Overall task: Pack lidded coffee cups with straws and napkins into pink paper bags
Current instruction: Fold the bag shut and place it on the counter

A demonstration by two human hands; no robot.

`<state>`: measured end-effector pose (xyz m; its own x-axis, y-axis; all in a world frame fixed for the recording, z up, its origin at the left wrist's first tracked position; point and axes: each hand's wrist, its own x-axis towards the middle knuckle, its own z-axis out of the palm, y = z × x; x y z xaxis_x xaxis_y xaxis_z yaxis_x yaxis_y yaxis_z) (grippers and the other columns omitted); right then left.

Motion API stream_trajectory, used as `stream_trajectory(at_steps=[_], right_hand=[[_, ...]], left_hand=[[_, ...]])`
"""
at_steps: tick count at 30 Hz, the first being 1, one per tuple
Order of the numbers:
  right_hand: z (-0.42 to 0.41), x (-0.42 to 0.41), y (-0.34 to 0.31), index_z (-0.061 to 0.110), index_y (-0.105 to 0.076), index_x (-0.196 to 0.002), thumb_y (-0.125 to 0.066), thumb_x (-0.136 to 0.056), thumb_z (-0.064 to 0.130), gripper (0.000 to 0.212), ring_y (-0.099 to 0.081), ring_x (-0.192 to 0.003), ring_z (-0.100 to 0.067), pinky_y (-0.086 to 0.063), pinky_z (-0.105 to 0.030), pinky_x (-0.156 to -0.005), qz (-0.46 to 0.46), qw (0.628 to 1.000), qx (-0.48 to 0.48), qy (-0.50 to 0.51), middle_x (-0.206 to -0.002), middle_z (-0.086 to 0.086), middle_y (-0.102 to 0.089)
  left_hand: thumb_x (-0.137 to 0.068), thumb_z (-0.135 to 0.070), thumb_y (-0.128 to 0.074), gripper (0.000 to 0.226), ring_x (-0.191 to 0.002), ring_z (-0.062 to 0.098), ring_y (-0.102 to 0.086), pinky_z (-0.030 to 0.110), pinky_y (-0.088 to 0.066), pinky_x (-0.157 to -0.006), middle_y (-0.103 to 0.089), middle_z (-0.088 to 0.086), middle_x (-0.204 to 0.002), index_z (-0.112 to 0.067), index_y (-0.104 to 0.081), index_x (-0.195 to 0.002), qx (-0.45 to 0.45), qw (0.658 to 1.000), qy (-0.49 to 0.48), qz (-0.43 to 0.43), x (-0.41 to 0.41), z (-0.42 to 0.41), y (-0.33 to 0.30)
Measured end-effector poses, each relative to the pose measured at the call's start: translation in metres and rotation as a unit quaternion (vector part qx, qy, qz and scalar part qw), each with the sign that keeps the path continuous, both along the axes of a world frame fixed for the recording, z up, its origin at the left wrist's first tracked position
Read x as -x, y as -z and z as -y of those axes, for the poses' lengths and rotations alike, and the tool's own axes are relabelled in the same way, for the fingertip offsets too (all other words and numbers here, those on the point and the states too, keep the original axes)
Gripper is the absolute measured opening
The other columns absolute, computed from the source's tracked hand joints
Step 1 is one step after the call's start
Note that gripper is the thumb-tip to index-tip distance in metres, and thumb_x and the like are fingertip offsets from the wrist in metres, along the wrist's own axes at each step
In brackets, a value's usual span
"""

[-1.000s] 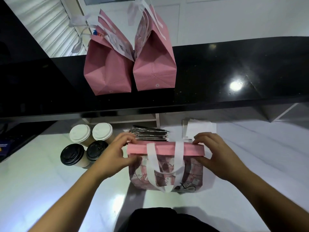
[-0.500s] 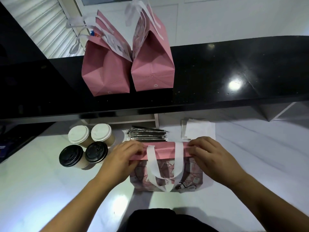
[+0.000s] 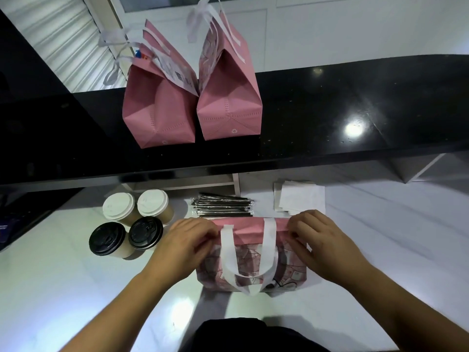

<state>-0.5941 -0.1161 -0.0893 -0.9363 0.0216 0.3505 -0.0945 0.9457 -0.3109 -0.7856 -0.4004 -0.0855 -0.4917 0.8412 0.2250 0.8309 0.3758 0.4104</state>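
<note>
So the biggest thing here is the glossy white bench (image 3: 380,237), with a long black polished stone shelf (image 3: 330,110) running across above it. Up on that shelf stand two tall pink paper bags with white ribbon handles, the left one (image 3: 158,110) touching the right one (image 3: 229,97), both upright with their tops pinched shut. Down on the bench, right in front of the person, sits a third pink paper bag with a printed front and white loop handles (image 3: 250,252), its plain pink top edge folded over. The left hand (image 3: 185,247) has its grip pinched closed on the left end of that folded flap, and the right hand (image 3: 322,245) is clamped on the right end the same way, fingers curled over the edge. Just left of the bag there's a cluster of four paper coffee cups: two with white lids (image 3: 135,205) at the back, two with black lids (image 3: 125,236) in front, all touching. Behind the bag lies a bundle of dark wrapped straws (image 3: 223,205), and beside that to the right a small stack of white paper napkins (image 3: 302,196).
</note>
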Motion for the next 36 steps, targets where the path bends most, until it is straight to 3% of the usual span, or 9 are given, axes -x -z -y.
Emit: stream_trajectory(at_steps=[5, 7, 11, 17, 21, 24, 27, 31, 36], right_hand=[[0.011, 0.018, -0.011, 0.023, -0.07, -0.115, -0.062, -0.095, 0.034, 0.023, -0.058, -0.1, -0.019, -0.052, -0.034, -0.085, 0.057, 0.998, -0.027, 0.024, -0.109, 0.008, -0.066], [0.016, 0.025, -0.017, 0.026, -0.071, -0.116, -0.059, -0.096, 0.037, 0.025, -0.059, -0.1, -0.018, -0.049, -0.034, -0.084, 0.092, 0.995, -0.039, 0.004, -0.111, 0.009, -0.067], [0.031, 0.041, -0.028, 0.032, -0.073, -0.114, -0.052, -0.098, 0.049, 0.031, -0.061, -0.098, -0.019, -0.049, -0.036, -0.082, 0.124, 0.99, -0.061, -0.012, -0.107, 0.008, -0.066], [0.034, 0.051, -0.029, 0.033, -0.072, -0.116, -0.042, -0.104, 0.045, 0.035, -0.061, -0.096, -0.019, -0.05, -0.036, -0.085, 0.157, 0.984, -0.086, 0.012, -0.108, 0.01, -0.068], [0.037, 0.05, -0.027, 0.034, -0.072, -0.116, -0.045, -0.102, 0.043, 0.032, -0.061, -0.093, -0.02, -0.051, -0.036, -0.082, 0.149, 0.985, -0.091, 0.002, -0.105, 0.009, -0.069], [0.034, 0.044, -0.025, 0.035, -0.07, -0.119, -0.044, -0.103, 0.045, 0.033, -0.062, -0.097, -0.019, -0.05, -0.035, -0.086, 0.144, 0.986, -0.084, 0.01, -0.109, 0.011, -0.069], [0.021, 0.033, -0.027, 0.031, -0.074, -0.11, -0.05, -0.102, 0.048, 0.03, -0.064, -0.089, -0.017, -0.05, -0.032, -0.08, 0.136, 0.99, -0.041, 0.024, -0.101, 0.01, -0.071], [0.004, 0.018, -0.025, 0.025, -0.077, -0.105, -0.062, -0.099, 0.037, 0.02, -0.065, -0.086, -0.019, -0.054, -0.034, -0.071, 0.139, 0.99, 0.002, 0.037, -0.094, 0.007, -0.073], [-0.003, 0.012, -0.023, 0.021, -0.08, -0.101, -0.07, -0.095, 0.034, 0.017, -0.065, -0.081, -0.017, -0.057, -0.033, -0.068, 0.119, 0.992, 0.036, 0.035, -0.088, 0.007, -0.073]], left_hand=[[-0.085, -0.015, -0.071, 0.04, -0.105, 0.01, -0.06, 0.034, -0.046, -0.09, -0.065, -0.021, -0.114, -0.034, -0.069, -0.119, 0.078, 0.997, -0.001, 0.008, 0.005, -0.008, -0.009], [-0.084, -0.019, -0.071, 0.035, -0.107, 0.014, -0.06, 0.032, -0.043, -0.092, -0.067, -0.016, -0.115, -0.03, -0.073, -0.117, 0.111, 0.994, 0.016, -0.008, 0.005, -0.015, -0.014], [-0.085, -0.051, -0.073, 0.026, -0.092, 0.015, -0.065, 0.028, -0.045, -0.072, -0.068, -0.013, -0.099, -0.036, -0.077, -0.107, 0.107, 0.989, 0.048, -0.086, -0.005, -0.038, -0.026], [-0.075, -0.04, -0.084, 0.021, -0.067, 0.015, -0.065, 0.021, -0.036, -0.055, -0.066, -0.011, -0.069, -0.041, -0.081, -0.096, 0.112, 0.981, 0.071, -0.139, -0.014, -0.058, -0.034], [-0.074, -0.035, -0.061, 0.028, -0.069, 0.02, -0.068, 0.026, -0.048, -0.056, -0.074, -0.01, -0.082, -0.038, -0.079, -0.097, 0.124, 0.98, 0.063, -0.141, -0.022, -0.074, -0.032], [-0.076, -0.033, -0.062, 0.022, -0.062, 0.023, -0.066, 0.026, -0.046, -0.05, -0.072, -0.007, -0.072, -0.035, -0.08, -0.089, 0.112, 0.981, 0.054, -0.149, -0.024, -0.076, -0.027], [-0.086, -0.04, -0.071, 0.013, -0.075, 0.017, -0.068, 0.027, -0.05, -0.058, -0.072, -0.012, -0.084, -0.033, -0.08, -0.092, 0.092, 0.986, 0.059, -0.122, -0.018, -0.066, -0.025], [-0.065, -0.035, -0.09, 0.023, -0.065, 0.019, -0.065, 0.022, -0.038, -0.049, -0.065, -0.009, -0.071, -0.027, -0.074, -0.08, 0.112, 0.988, 0.005, -0.105, -0.004, -0.043, -0.022], [-0.087, -0.035, -0.077, 0.017, -0.094, 0.013, -0.068, 0.027, -0.053, -0.069, -0.074, -0.017, -0.099, -0.036, -0.079, -0.104, 0.126, 0.99, -0.004, -0.061, 0.02, -0.012, -0.019]])
